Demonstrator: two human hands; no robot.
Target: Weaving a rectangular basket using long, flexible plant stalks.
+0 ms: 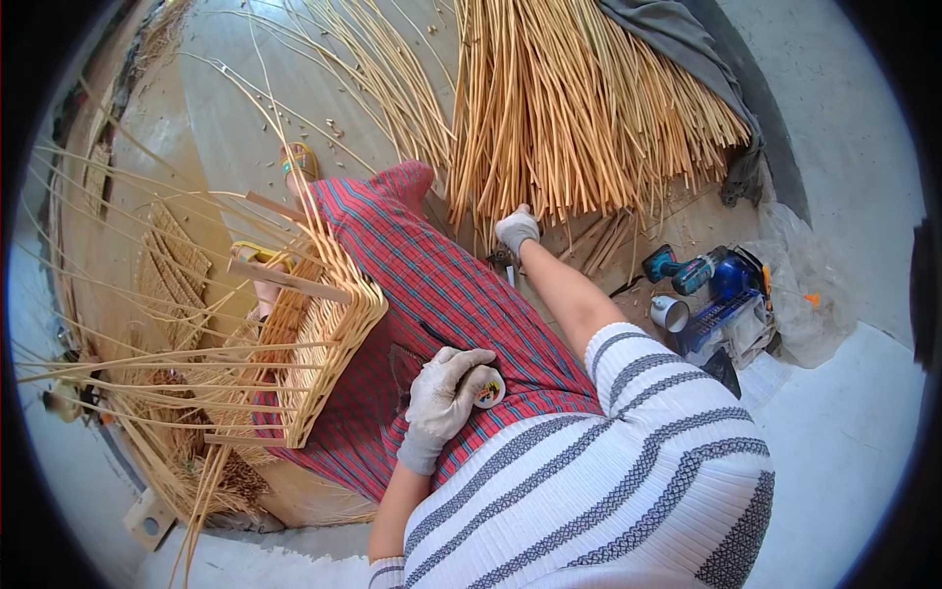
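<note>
My left hand (442, 398), in a white work glove, lies on my lap over red plaid cloth. Its fingers curl around a small round white thing (488, 388) with a coloured picture on its face. In a matching glove, my right hand (518, 228) reaches forward to the cut ends of a large bundle of peeled wicker rods (589, 118). Its fingers are closed at the rod ends, with the grip partly hidden. A part-woven wicker basket (329, 344) leans on its side against my left leg, long loose rods sticking out and wooden slats (289, 282) across it.
A teal cordless drill (677, 268), a metal cup (669, 314), a blue tool case (721, 319) and a clear plastic bag (800, 285) stand at the right. Loose rods (383, 69) lie ahead. A woven wicker piece (172, 265) is at the left; grey cloth (687, 44) covers the bundle's edge.
</note>
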